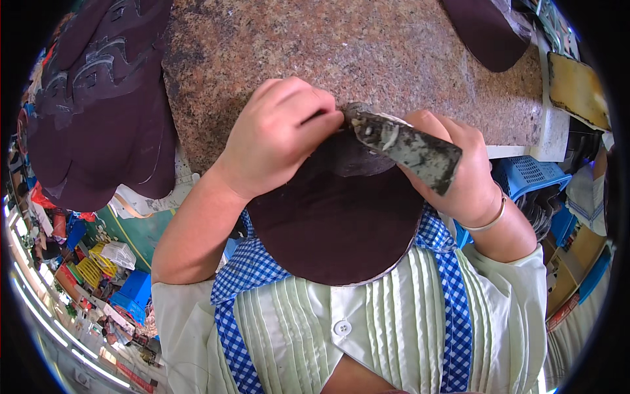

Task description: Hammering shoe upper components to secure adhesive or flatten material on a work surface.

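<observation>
A dark maroon sheet piece with a rounded lower edge (338, 223), leather-like and cut to shape, lies in front of my chest at the near edge of the stone worktop. My left hand (282, 131) is closed at its far edge, thumb and fingers pinched together there; my fingers hide that edge. My right hand (462, 164) is wrapped round a flat grey tool (417, 148), blotched with dark and pale residue. The tool's tip meets the sheet's far edge beside my left fingertips. Its exact kind does not show, and part of it is hidden by my hand.
Several maroon pieces with greyish smears (105, 125) are piled at the left of the speckled worktop (262, 39). Another maroon piece (492, 36) lies at the far right. A yellowish block (577, 92) and a blue plastic basket (531, 176) stand right of it.
</observation>
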A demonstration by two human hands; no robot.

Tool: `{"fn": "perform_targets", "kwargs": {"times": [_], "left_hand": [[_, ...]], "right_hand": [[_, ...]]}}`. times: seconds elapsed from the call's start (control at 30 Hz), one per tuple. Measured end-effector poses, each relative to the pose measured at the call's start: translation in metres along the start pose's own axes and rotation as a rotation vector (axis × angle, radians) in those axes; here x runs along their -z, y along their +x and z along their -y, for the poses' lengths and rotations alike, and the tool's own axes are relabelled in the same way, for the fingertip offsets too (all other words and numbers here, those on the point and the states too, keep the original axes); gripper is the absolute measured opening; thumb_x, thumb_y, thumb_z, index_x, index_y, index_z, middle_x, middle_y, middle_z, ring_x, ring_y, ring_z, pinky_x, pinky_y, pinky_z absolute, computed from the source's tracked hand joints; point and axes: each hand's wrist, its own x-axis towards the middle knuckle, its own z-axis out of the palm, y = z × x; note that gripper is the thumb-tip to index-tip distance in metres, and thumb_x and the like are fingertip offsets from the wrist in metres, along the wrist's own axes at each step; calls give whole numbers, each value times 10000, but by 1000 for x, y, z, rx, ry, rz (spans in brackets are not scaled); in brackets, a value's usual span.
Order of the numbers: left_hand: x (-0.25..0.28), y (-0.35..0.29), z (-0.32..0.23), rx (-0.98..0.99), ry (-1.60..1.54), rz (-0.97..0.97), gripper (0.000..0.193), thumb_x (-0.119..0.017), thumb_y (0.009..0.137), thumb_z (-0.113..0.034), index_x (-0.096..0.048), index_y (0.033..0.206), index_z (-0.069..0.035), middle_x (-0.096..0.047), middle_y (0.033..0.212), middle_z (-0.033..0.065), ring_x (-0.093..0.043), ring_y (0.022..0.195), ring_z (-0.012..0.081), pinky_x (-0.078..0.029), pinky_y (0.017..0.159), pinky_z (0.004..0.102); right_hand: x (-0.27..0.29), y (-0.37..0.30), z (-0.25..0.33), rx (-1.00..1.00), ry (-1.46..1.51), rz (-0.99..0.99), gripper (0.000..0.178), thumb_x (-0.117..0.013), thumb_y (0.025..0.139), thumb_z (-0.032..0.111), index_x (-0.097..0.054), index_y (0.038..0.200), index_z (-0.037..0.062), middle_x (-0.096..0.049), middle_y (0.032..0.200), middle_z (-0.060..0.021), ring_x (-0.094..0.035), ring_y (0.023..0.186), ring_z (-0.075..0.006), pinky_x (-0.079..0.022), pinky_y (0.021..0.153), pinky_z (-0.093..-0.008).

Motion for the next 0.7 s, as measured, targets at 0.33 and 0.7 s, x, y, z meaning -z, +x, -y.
{"fn": "perform_targets", "kwargs": {"times": [0.33, 0.7], "left_hand": [[-2, -4, -11, 108, 82, -12, 236, -763, 699, -50, -707, 928, -70, -650, 990, 48, -614, 904, 275, -456, 809, 382], [-3, -14, -16, 265, 157, -32, 231, -739, 716, -120, -704, 944, -125, -620, 959, -13, -605, 925, 196, -387, 896, 406]], "right_hand": [[-2, 0, -4, -14, 44, 15, 303, -742, 720, 74, -549, 952, 45, -590, 723, -103, -634, 623, -322, -508, 526, -414], [-2, 9, -11, 37, 23, 27, 328, -766, 720, 103, -554, 962, 41, -589, 719, -101, -637, 634, -322, -510, 537, -418]]}}
